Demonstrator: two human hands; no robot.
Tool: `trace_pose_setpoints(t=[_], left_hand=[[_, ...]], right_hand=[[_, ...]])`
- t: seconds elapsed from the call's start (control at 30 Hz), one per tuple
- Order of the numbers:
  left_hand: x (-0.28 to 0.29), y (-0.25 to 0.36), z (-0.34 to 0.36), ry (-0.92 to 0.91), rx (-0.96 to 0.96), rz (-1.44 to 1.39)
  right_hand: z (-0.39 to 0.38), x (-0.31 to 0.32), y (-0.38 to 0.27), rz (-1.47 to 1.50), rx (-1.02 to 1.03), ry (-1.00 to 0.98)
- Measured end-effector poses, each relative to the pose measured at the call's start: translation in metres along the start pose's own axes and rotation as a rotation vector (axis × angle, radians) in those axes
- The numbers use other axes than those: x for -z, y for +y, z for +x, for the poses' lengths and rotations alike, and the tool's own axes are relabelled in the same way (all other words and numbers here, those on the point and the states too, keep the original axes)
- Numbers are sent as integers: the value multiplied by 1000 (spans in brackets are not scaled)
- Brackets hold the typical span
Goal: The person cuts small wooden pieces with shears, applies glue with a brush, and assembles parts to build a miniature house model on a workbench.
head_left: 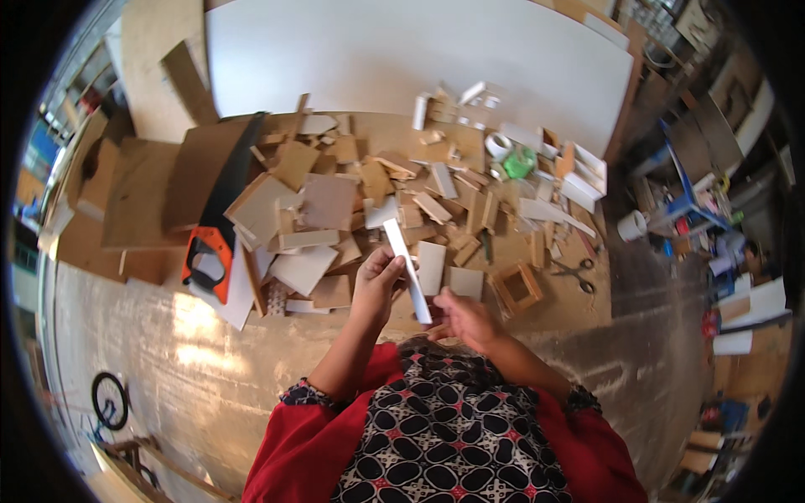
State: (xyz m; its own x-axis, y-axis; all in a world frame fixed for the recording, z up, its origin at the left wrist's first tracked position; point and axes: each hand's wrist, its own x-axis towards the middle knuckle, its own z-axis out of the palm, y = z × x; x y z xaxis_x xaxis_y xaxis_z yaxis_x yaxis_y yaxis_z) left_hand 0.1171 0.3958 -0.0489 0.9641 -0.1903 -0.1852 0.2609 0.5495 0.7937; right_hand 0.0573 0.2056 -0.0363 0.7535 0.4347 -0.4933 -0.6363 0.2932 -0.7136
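Note:
My left hand (377,285) pinches a long narrow white strip (406,267), with the thumb on top. The strip slants from upper left to lower right in front of my body. At its lower end, my right hand (471,321) has its fingers closed about the edge; part of that grip is hidden. Just beyond the hands lie a pale rectangular block (431,267) and a flat beige piece (464,282). A small open wooden frame (516,287) rests to the right of them.
Wood offcuts (327,201) pile across the worktable (579,303). An orange-handled handsaw (208,251) lies at the left, scissors (575,273) at the right. Farther right are a green tape roll (519,163) and a white box (584,178). A large white panel (402,59) stands behind.

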Motion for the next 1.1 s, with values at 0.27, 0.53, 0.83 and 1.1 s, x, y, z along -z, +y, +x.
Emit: trace_pose_setpoints(t=[0.27, 0.53, 0.83, 1.1], left_hand=[[-21, -26, -38, -181, 143, -149], [-41, -39, -42, -138, 317, -92], [-84, -50, -31, -40, 272, 185], [-110, -87, -40, 25, 309, 329]], right_hand=[[-15, 21, 39, 181, -16, -9], [-60, 43, 25, -654, 460, 359], [-120, 107, -3, -727, 497, 381], [-124, 191, -38, -451, 284, 357]])
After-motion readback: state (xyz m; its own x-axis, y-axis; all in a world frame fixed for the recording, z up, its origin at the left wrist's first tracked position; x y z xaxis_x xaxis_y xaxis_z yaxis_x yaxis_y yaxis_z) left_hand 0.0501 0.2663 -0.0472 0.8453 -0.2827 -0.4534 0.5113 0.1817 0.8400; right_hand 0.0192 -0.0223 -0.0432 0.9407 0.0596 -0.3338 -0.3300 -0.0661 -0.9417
